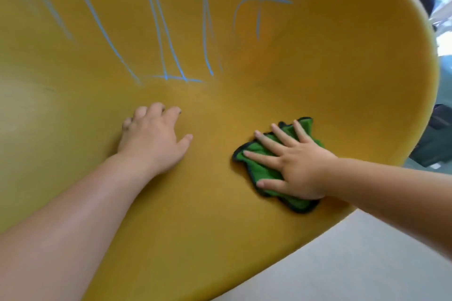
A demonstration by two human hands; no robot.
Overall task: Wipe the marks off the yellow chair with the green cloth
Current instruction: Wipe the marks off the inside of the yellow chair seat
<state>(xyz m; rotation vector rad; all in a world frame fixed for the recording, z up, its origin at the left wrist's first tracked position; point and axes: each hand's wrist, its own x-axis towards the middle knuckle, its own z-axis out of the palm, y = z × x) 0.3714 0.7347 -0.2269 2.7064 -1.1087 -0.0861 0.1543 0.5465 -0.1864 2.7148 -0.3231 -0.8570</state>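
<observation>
One yellow chair (318, 68) bears several blue marks (161, 32) up its back. One green cloth (264, 170) lies on the seat under the right hand (296, 168), fingers spread flat; the left hand (154, 142) rests alongside, its grip loose and empty.

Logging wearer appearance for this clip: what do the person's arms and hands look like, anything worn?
Left hand and right hand are bare: no gloves, rings, watch or bands. No sleeves show; both arms are bare to the frame edge. One left fingernail has a small dark spot.
</observation>
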